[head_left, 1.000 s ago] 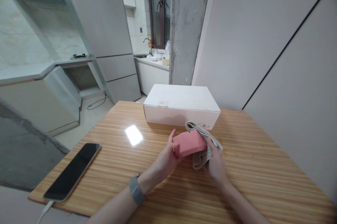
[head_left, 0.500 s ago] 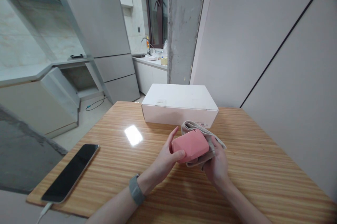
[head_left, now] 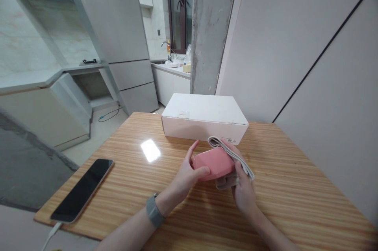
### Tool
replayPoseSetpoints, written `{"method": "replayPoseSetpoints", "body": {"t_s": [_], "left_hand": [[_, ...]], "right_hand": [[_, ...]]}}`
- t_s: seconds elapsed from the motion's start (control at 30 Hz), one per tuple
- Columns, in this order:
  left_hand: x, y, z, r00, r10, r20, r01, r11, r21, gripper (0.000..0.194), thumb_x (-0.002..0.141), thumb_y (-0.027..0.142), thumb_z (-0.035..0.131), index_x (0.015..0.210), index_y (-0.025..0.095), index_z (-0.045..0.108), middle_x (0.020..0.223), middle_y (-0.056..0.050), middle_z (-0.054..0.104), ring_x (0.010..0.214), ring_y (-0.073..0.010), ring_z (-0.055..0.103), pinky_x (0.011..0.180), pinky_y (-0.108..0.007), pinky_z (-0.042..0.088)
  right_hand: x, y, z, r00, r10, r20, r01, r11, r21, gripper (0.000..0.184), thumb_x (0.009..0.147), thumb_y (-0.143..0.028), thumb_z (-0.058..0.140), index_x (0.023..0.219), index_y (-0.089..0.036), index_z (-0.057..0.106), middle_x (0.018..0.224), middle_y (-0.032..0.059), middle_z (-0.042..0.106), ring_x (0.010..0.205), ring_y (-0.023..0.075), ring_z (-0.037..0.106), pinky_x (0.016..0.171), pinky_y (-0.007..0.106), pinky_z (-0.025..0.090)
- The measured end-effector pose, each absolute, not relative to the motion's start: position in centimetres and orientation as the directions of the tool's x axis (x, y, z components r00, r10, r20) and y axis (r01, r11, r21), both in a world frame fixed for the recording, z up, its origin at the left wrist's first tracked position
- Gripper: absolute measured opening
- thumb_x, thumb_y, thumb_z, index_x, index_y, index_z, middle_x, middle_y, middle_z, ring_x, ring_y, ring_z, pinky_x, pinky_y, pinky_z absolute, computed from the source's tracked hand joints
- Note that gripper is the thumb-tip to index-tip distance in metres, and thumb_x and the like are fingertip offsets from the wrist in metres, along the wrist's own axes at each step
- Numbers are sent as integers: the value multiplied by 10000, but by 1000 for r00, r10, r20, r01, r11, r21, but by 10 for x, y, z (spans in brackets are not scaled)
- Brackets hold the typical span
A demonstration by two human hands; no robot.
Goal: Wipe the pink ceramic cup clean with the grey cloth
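A small pink case [head_left: 217, 163] with rounded corners is held above the table, in front of the white box. My left hand [head_left: 189, 170] grips its left end, thumb across the near face and index finger raised. My right hand [head_left: 244, 192] is closed on a folded grey cloth [head_left: 221, 182], which is pressed against the right end and far side of the case. The cloth hides part of the right fingers. A grey band [head_left: 154, 211] circles my left wrist.
On the wood-grain table [head_left: 132, 172], a white box [head_left: 203, 119] lies at the far edge. A black-screened phone [head_left: 82, 192] with a white cable [head_left: 51, 235] rests at the left. A wall [head_left: 295, 46] borders the right side; a fridge [head_left: 115, 34] stands beyond.
My right hand has shifted the cloth around the right end of the case, with its fingers now farther over the cloth. The case has tilted slightly. The view has turned a little left.
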State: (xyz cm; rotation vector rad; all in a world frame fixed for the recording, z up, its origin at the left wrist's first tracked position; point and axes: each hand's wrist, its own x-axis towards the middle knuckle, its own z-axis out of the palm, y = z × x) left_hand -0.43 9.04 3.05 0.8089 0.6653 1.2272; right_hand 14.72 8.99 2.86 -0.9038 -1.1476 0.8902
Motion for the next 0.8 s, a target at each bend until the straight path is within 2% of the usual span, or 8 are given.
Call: {"method": "replayPoseSetpoints", "body": {"t_s": [0.1,0.2,0.27,0.37,0.5,0.67,0.8], "left_hand": [[-4,91,30,197,980,21,-565,95,820,1140,608,245,833,1519,243,148,1184,-114,625,1055,-251,592,944,-368,430],[-4,91,28,182,982,40,-557,69,827,1110,635,244,819,1520,243,148,1182,-111,623,1069,-250,587,974,-377,411],[-3,92,27,188,982,23,-553,86,829,1071,686,256,787,1523,247,120,1146,-96,636,1066,-237,588,997,-377,393],[-1,94,27,222,974,-55,-621,184,762,958,771,316,691,1525,253,102,1105,-70,647,1072,-215,585,1008,-359,380],[-3,99,25,268,957,-108,-697,270,665,929,734,255,647,1518,296,150,1060,-17,634,1073,-187,578,985,-324,398],[-8,101,19,267,957,-114,-646,266,716,851,785,269,693,1501,291,234,1277,-64,578,1151,-192,552,974,-315,410],[-5,99,20,281,959,-27,-610,201,767,574,827,356,676,1343,166,514,1324,-126,573,1236,-253,507,1059,-360,347]], "right_hand": [[147,91,25,148,878,455,-37,465,-885,414,902,-523,492,1177,-267,666,1219,53,674,1261,272,511,1121,447,338],[146,92,25,106,866,489,-39,495,-868,417,896,-513,511,1199,-267,655,1332,46,605,1335,262,425,1176,441,233],[145,92,25,115,897,426,-84,436,-896,402,899,-500,511,1195,-273,661,1276,41,647,1305,264,462,1160,444,271],[146,96,23,145,960,239,-208,266,-941,397,879,-493,540,1187,-279,670,1109,34,730,1177,285,580,1059,460,419],[150,104,17,186,981,62,-373,129,-919,391,828,-486,600,1116,-248,713,942,34,770,1024,312,663,887,453,543],[153,111,17,219,976,-4,-449,97,-888,404,808,-497,605,1082,-224,724,902,29,777,952,302,691,797,425,574],[153,111,19,229,973,28,-444,130,-887,435,798,-526,611,1107,-235,707,956,31,773,984,297,686,825,430,564]]}}
